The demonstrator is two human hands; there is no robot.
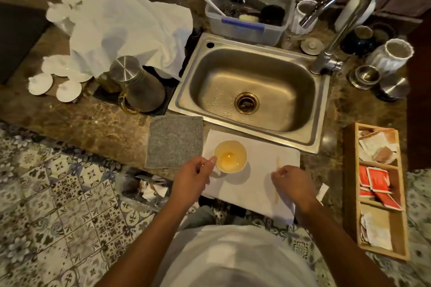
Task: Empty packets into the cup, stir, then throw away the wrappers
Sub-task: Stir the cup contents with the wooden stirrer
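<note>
A small pale cup (230, 156) with yellowish liquid stands on a white cloth (254, 184) at the counter's front edge. My left hand (193, 179) grips the cup's left side, thumb against the rim. A thin wooden stir stick (277, 163) lies on the cloth to the right of the cup. My right hand (291, 185) has its fingertips pinched on the stick's middle. A white wrapper (323, 191) pokes out just right of that hand. A wooden tray (349, 170) at the right holds red packets (375, 182) and white and brown packets (377, 147).
A steel sink (251, 91) lies behind the cloth, its tap (335, 30) at the right. A grey pad (175, 142) sits left of the cup. Below the counter a bag of crumpled waste (149, 187) shows. A metal pot (137, 84), white dishes and a towel fill the left.
</note>
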